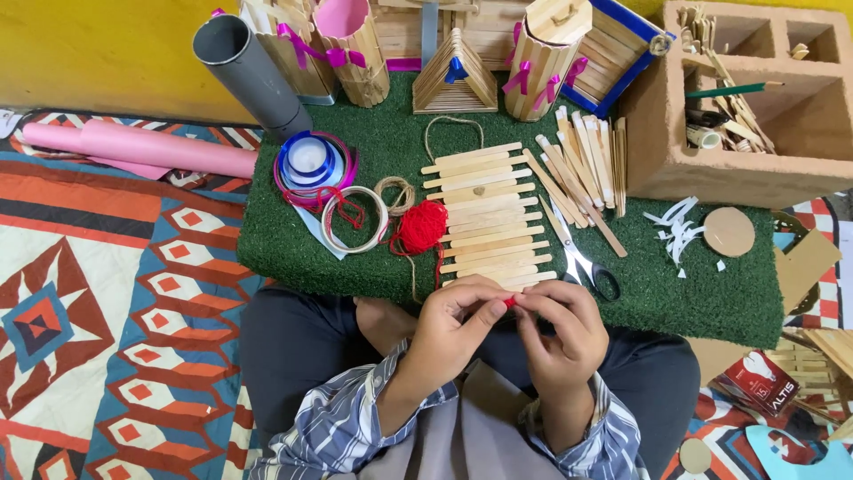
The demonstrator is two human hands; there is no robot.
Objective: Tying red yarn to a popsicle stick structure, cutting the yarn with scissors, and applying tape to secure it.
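- Currently both hands meet over the lap: left hand [453,324] and right hand [558,327] pinch a short bit of red yarn [510,301] between fingertips.
- Yarn ball [420,226] lies on the green turf mat [373,151], touching the craft-stick panel [484,213].
- Scissors [577,258] rest just beside the panel (blades shut, I judge).
- Judgement: keep the pinch tight and the strand taut, working close to the fingertips so it does not slip.

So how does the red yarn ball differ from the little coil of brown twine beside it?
The red yarn ball is a full, bright bundle; the brown twine coil is a thin, flat, open ring, dull tan. The yarn is larger, and a strand trails toward the hands. Both lie on the green mat.
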